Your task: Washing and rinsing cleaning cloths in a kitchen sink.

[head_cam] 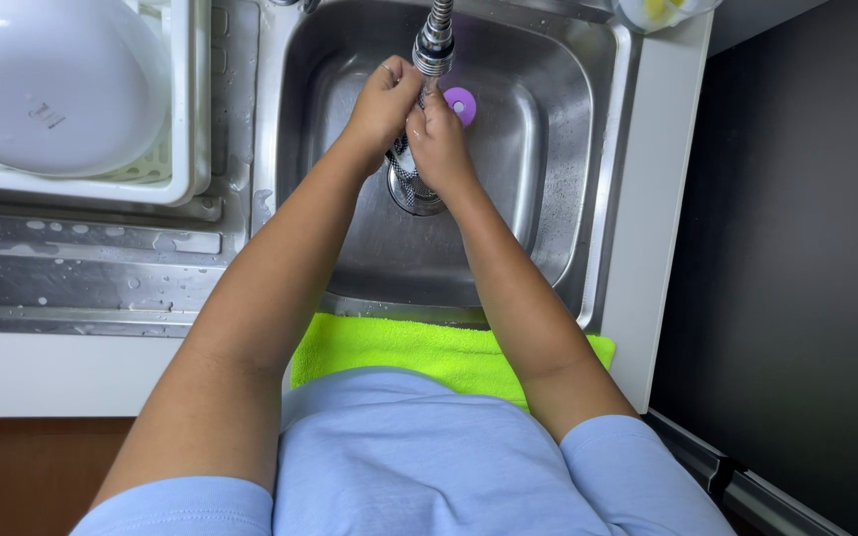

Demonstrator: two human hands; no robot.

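Note:
Both hands are together under the metal faucet head [436, 42] over the steel sink [548, 149]. My left hand [381, 99] has its fingers curled, pressed against my right hand [437, 141], which is also curled. The two hands touch each other just below the spout. Whether they hold anything between them is hidden. Beneath them sits the round metal drain strainer [411, 194]. A small purple round object [461, 103] lies in the basin just behind my right hand.
A white plastic dish rack [186, 149] holding an upturned white bowl [47, 84] stands on the wet steel drainboard [81, 268] at left. A bright yellow-green cloth [399, 347] hangs over the sink's front edge. A dark floor lies at right.

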